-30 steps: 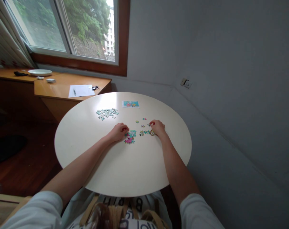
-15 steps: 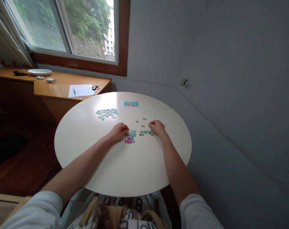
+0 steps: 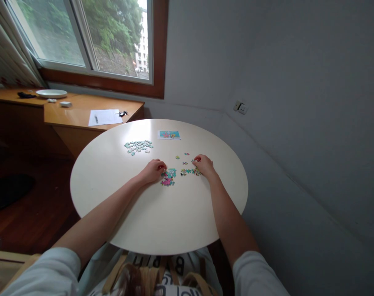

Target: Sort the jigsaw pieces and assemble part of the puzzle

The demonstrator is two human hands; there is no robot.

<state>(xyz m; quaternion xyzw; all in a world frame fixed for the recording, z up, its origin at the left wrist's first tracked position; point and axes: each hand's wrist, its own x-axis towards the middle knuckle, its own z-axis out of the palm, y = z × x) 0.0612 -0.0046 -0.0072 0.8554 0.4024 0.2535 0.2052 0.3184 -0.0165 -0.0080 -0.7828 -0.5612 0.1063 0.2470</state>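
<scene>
On the round white table lies a joined pink and teal section of jigsaw puzzle. My left hand rests at its upper left edge, fingers curled into a pinch; what they hold, if anything, is hidden. To the right is a second joined strip of puzzle pieces, teal and yellow. My right hand hovers over the right end of that strip, thumb and finger closed on a small puzzle piece, mostly covered. Loose puzzle pieces lie just beyond the strip.
A heap of teal puzzle pieces lies at the back left of the table. Near the far edge is a small picture sheet. Behind stands a wooden desk with a paper sheet, keys and a white plate.
</scene>
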